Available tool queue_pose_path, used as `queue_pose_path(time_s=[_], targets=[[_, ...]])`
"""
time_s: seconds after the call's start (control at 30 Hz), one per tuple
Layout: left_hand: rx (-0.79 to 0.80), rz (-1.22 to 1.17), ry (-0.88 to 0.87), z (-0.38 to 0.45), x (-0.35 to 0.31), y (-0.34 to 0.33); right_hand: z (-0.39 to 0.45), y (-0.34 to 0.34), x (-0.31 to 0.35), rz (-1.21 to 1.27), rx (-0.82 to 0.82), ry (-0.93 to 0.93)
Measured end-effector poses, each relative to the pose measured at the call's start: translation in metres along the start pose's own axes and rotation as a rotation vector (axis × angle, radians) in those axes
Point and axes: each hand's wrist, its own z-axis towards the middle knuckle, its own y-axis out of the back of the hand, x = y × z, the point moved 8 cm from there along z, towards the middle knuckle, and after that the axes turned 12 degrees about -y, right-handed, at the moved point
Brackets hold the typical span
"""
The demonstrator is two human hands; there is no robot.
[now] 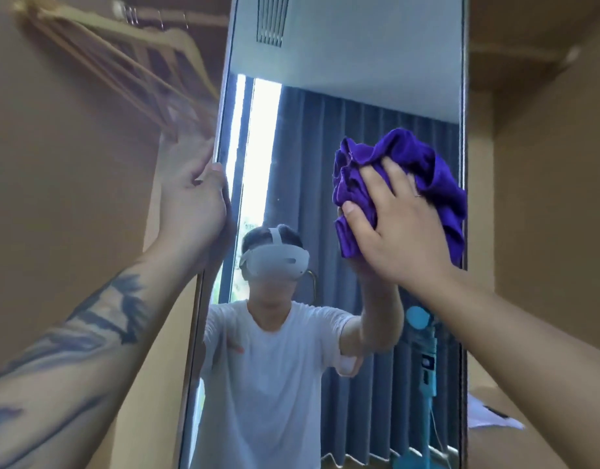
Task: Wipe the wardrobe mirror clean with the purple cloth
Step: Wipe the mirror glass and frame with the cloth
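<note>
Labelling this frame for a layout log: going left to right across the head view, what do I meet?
Wooden hangers → left hand at the edge of the mirror → purple cloth, held by the right hand.

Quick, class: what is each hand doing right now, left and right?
Left hand: open, fingers straight, braced on the mirror edge.
Right hand: grips the bunched purple cloth against the glass.

Mirror (325, 130): centre, upright, between wardrobe panels.
Cloth (427, 164): against mirror's right part, under right hand (400, 228).
Left hand (193, 198): on mirror's left edge.
Hangers (122, 52): upper left, behind left hand.
</note>
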Motion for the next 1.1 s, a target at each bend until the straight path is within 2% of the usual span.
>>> queue_pose_path(time_s=[0.17, 0.43, 0.57, 0.7, 0.97, 1.1], targets=[[0.018, -0.092, -0.006, -0.013, 0.003, 0.003, -0.004, 0.0, 0.014, -0.014, -0.012, -0.043], [0.04, -0.176, -0.055, -0.017, 0.009, 0.005, 0.007, -0.02, 0.135, -0.029, 0.035, 0.203], [0.068, -0.235, -0.09, -0.011, 0.019, 0.003, 0.013, -0.037, 0.178, 0.013, 0.129, 0.288], [0.052, -0.218, -0.084, -0.014, 0.019, 0.002, 0.009, -0.035, 0.14, -0.085, 0.092, 0.302], [-0.02, -0.133, -0.082, -0.018, 0.027, 0.003, 0.023, 0.008, -0.032, -0.091, -0.048, -0.06], [-0.008, -0.141, -0.086, -0.028, 0.02, -0.001, 0.018, 0.015, -0.062, -0.107, -0.12, -0.128]])
